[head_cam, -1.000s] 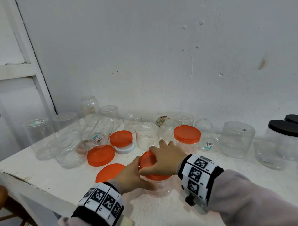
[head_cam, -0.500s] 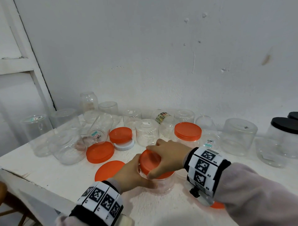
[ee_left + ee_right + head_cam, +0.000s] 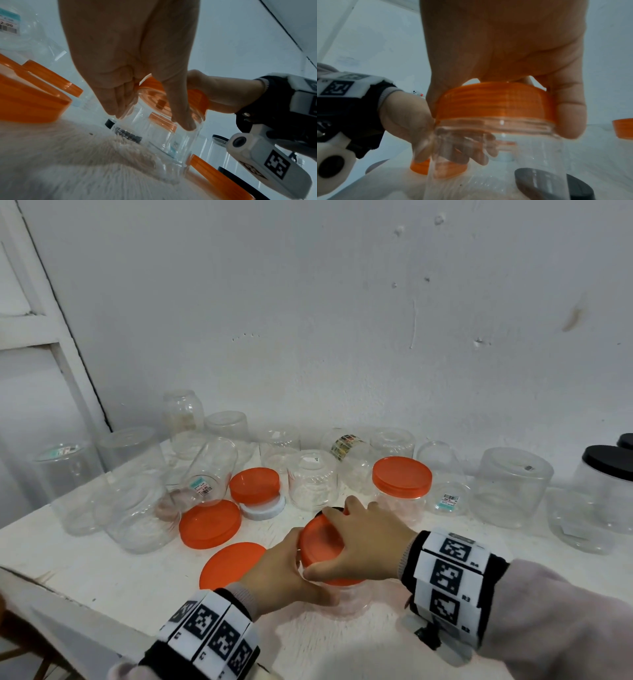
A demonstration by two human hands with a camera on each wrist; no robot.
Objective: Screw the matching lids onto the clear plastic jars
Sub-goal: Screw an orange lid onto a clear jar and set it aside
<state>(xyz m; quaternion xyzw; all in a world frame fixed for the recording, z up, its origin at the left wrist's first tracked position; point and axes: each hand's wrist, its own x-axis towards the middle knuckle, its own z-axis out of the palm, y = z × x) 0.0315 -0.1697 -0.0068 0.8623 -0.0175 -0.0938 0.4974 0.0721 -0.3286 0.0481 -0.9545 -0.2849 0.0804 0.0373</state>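
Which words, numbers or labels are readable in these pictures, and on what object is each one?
"2.00": teal price sticker on a clear plastic jar, left wrist view.
Teal barcode sticker on a small clear jar: too small to read.
Colourful printed label on a back-row jar: blurred.
Black-and-white square marker codes on white wristbands: patterns only.

- Held lid (image 3: 323, 544): orange; its jar (image 3: 352, 597): clear.
- Loose lids (image 3: 209, 523): orange, one white (image 3: 265, 510).
- Far-right jar lids (image 3: 608, 462): black.
- Wristbands (image 3: 448, 573): white with black square-code markers.
- Table (image 3: 68, 559) and wall (image 3: 308, 302): white.
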